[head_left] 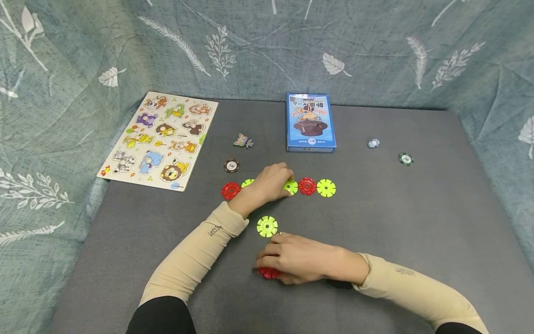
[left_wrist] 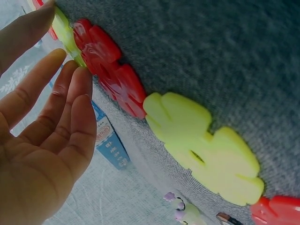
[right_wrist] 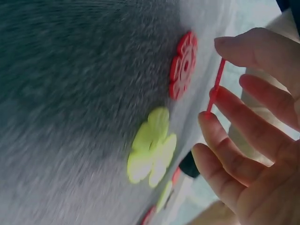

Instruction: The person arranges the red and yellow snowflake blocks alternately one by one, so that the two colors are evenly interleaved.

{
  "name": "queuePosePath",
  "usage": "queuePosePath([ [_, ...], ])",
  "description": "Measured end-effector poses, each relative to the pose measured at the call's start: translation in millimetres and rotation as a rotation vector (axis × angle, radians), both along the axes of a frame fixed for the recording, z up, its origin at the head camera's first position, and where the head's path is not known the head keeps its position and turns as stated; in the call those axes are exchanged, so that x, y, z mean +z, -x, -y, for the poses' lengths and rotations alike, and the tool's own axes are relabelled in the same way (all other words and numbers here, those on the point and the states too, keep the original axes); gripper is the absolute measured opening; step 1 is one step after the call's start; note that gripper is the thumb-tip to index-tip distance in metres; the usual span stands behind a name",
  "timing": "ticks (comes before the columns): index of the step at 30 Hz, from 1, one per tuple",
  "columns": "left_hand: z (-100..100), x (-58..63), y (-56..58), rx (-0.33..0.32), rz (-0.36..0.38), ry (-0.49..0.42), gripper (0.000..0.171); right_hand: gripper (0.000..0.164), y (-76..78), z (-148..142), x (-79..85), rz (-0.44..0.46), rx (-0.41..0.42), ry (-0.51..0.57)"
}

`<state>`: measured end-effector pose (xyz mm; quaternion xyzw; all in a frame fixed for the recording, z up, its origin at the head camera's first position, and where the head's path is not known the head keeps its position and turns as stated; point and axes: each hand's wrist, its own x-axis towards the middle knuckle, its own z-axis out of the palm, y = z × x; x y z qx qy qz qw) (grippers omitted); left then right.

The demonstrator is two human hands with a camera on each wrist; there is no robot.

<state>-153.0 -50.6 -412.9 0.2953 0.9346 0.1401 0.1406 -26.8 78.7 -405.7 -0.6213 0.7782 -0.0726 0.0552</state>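
Midway along a row of red and yellow-green slotted plastic discs, my left hand (head_left: 269, 181) reaches over the row. Its thumb and fingers bracket a yellow-green disc (head_left: 290, 187), with fingertips at the rim in the left wrist view. My right hand (head_left: 302, 257) pinches a thin red disc (right_wrist: 216, 86), seen edge-on in the right wrist view; the hand hides it from the head view. Under those fingers a second red disc (right_wrist: 183, 66) lies on the table. Farther from me lies a yellow-green disc (head_left: 267, 227). The left hand covers part of the row.
An animal puzzle board (head_left: 156, 139) lies at the back left, a blue box (head_left: 310, 123) at the back centre. Small figurines (head_left: 243, 141) and poker chips (head_left: 232, 165) dot the grey table (head_left: 400, 222). Patterned cloth (head_left: 267, 51) hangs behind.
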Motion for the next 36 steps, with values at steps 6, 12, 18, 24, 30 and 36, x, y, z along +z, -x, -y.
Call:
queuePosePath([
  [6, -0.6, 0.7, -0.2, -0.002, 0.005, -0.002, 0.037, 0.049, 3.7, -24.2, 4.4, 0.051, -0.088, 0.025],
  [12, 0.4, 1.3, 0.1, 0.001, 0.003, -0.001, 0.037, 0.047, 12.7, -50.7, 8.7, 0.031, -0.187, 0.071],
  [18, 1.2, -0.1, 1.1, 0.004, 0.007, 0.005, 0.037, 0.048, 25.1, -78.9, 14.7, 0.048, -0.330, 0.036],
  [24, 0.7, -0.6, 1.5, 0.007, 0.030, 0.007, 0.038, 0.051, 39.6, -107.6, 15.0, 0.130, -0.513, -0.009],
  [30, 0.2, 0.3, 1.5, 0.005, 0.040, 0.002, 0.038, 0.054, 56.2, -131.6, 12.5, 0.123, -0.651, -0.026],
  [36, 0.3, 0.7, 1.2, 0.002, 0.032, 0.000, 0.038, 0.053, 76.2, -146.2, 7.7, 0.083, -0.724, -0.038],
])
